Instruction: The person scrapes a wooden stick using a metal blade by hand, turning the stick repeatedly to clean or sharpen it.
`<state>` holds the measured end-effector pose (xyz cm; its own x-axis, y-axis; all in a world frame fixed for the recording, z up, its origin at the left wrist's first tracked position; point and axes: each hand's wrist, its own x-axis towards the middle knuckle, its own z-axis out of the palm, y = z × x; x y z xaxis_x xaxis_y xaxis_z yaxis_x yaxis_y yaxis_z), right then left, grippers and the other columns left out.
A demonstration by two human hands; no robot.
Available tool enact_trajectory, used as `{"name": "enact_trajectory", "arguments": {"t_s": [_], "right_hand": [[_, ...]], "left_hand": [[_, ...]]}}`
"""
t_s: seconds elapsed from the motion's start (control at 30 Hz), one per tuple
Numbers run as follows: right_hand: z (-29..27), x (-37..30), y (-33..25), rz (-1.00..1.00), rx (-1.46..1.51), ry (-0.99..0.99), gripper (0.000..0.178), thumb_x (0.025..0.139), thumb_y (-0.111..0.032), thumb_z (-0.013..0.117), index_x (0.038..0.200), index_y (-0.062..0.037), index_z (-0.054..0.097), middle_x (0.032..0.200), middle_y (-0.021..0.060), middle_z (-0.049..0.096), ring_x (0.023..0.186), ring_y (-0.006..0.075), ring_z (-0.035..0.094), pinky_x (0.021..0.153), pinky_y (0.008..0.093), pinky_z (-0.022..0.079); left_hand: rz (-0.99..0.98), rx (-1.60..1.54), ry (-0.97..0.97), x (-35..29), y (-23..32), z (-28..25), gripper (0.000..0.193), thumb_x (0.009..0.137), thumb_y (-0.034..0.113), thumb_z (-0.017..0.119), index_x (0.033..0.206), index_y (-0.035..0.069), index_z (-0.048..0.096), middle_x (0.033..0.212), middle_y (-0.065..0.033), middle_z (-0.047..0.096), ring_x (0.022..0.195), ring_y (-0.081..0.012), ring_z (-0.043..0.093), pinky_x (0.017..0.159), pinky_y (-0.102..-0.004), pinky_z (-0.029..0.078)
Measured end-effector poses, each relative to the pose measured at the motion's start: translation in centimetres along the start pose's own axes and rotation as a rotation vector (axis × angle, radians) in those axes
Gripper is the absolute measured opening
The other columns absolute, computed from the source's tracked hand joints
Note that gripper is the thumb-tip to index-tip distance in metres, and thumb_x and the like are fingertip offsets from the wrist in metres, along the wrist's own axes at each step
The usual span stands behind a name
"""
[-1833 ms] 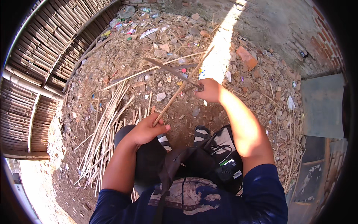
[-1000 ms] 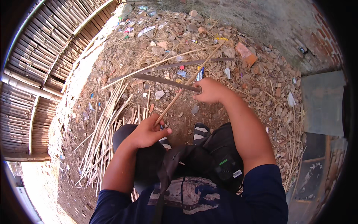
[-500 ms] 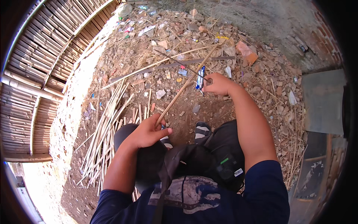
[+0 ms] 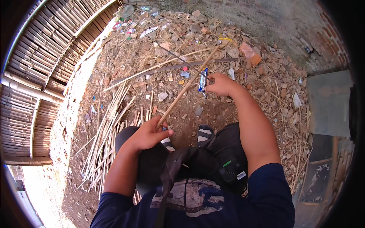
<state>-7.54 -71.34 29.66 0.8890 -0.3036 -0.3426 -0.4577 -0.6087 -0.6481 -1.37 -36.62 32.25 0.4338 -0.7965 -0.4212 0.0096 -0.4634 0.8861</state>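
Observation:
My left hand point(image 4: 147, 135) grips the near end of a long thin bamboo stick point(image 4: 185, 89) that slants up and away to the right over the dirt. My right hand point(image 4: 221, 84) is stretched out farther ahead and closed on the handle of a long dark blade point(image 4: 182, 61), which points up-left and lies across the stick near its middle. My knees and sandalled feet point(image 4: 204, 133) show below the hands.
A heap of split bamboo strips point(image 4: 108, 121) lies on the ground at left. A woven bamboo wall point(image 4: 42, 64) curves along the left. Stones, a brick piece point(image 4: 251, 55), wrappers and dry stalks litter the dirt. A grey slab point(image 4: 327, 104) sits at right.
The blade in my right hand has swung from lying level and pointing left to pointing up-left, and the hand has moved a little farther out. My left hand keeps hold of the stick.

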Motion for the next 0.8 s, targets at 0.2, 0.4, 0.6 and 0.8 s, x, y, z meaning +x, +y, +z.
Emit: {"name": "enact_trajectory", "arguments": {"t_s": [0.2, 0.4, 0.6, 0.8], "right_hand": [[-0.2, -0.3, -0.6, -0.110, -0.137, -0.210, 0.044, 0.070, -0.030, 0.069, 0.101, 0.0009, 0.066, 0.085, 0.0167, 0.067, 0.077, 0.0269, 0.063, 0.071, 0.0383, 0.049], [-1.2, -0.7, 0.8, 0.074, 0.014, -0.048, 0.042, 0.069, -0.029, 0.069, 0.100, -0.0008, 0.067, 0.089, 0.0161, 0.068, 0.079, 0.0283, 0.063, 0.073, 0.0389, 0.049], [-0.5, -0.1, 0.5, -0.016, -0.043, -0.149, 0.043, 0.069, -0.028, 0.070, 0.103, 0.0002, 0.067, 0.089, 0.0158, 0.068, 0.079, 0.0271, 0.065, 0.072, 0.0383, 0.051], [-0.2, 1.2, 3.1, 0.078, 0.198, 0.017, 0.026, 0.073, -0.019, 0.070, 0.091, -0.0022, 0.063, 0.073, 0.0076, 0.063, 0.061, 0.0176, 0.059, 0.053, 0.0313, 0.047]], "left_hand": [[0.013, 0.048, 0.027, 0.0, -0.7, 0.3, 0.029, 0.090, 0.026, 0.073, 0.100, 0.007, 0.054, 0.067, 0.0044, 0.048, 0.061, -0.0056, 0.044, 0.054, -0.0244, 0.035], [-0.020, 0.065, 0.025, -0.1, 0.4, 0.4, 0.030, 0.090, 0.027, 0.073, 0.100, 0.006, 0.054, 0.068, 0.0037, 0.049, 0.061, -0.0058, 0.045, 0.054, -0.0249, 0.037], [0.001, 0.081, 0.034, -0.2, -0.9, 0.5, 0.031, 0.089, 0.027, 0.074, 0.102, 0.005, 0.056, 0.068, 0.0033, 0.049, 0.062, -0.0057, 0.045, 0.055, -0.0249, 0.037], [-0.003, 0.058, 0.037, 0.0, -0.9, 0.1, 0.031, 0.088, 0.024, 0.074, 0.103, 0.005, 0.056, 0.068, 0.0042, 0.049, 0.062, -0.0049, 0.045, 0.054, -0.0238, 0.036]]}}
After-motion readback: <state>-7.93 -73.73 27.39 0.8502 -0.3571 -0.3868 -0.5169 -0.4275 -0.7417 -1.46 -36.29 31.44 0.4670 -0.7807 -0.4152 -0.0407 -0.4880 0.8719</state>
